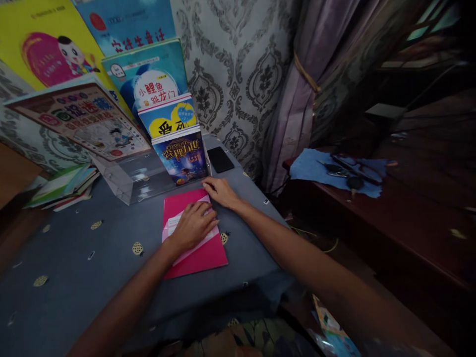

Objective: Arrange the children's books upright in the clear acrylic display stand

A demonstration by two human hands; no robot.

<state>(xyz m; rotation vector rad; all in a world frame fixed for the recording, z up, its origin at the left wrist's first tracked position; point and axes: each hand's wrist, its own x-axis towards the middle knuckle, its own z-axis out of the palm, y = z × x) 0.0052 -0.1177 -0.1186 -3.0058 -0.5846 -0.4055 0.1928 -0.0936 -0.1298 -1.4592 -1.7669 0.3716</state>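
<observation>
A pink book [201, 258] lies on the cloth-covered table, with a pale band across its cover. My left hand [195, 223] rests on the cover with its fingers stretched out, hiding part of the band. Beside the book's far right corner is my right hand [220, 192], its fingers loosely bent and a little apart, close to the foot of a clear display stand [122, 186]. A dark blue book [182, 156] stands upright at the stand's right end, just beyond my hands.
More books rise in tiers behind, including a yellow and blue one [169, 119] and a teal one [148, 79]. A brown-covered book [89, 121] leans at left, above a book pile [67, 183]. A black phone [220, 159] lies by the wall. Right, a blue cloth [305, 166] holds glasses [357, 168].
</observation>
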